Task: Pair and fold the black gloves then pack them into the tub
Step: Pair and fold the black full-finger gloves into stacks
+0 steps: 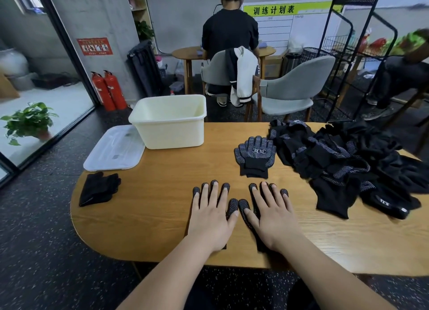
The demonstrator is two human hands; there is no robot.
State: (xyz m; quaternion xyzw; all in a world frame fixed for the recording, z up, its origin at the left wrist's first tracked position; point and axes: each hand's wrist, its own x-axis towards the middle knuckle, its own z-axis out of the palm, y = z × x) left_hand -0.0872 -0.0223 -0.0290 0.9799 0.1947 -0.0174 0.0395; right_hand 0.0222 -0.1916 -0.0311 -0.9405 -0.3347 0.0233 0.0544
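**A:** Where are the two gloves being worked on?

**B:** At the near edge of the counter (151, 219), side by side, dotted sides up. The left hand (210, 217) lies flat on the left glove (232, 205) and the right hand (272, 217) lies flat on the right glove (243, 204). The glove thumbs almost meet between them.

**A:** And the grip?

**B:** Wide on both hands: fingers straight and spread, pressing down, curled round nothing.

**A:** The other gloves?

**B:** A stacked pair (255, 155) lies just beyond the right hand, toward the middle. A loose pile (343, 161) covers the right end. A folded black pair (98, 189) sits by the left edge, near the clear lid (116, 148). The lid overhangs the far-left edge, touching the cream tub (170, 126), which stands at the far edge.
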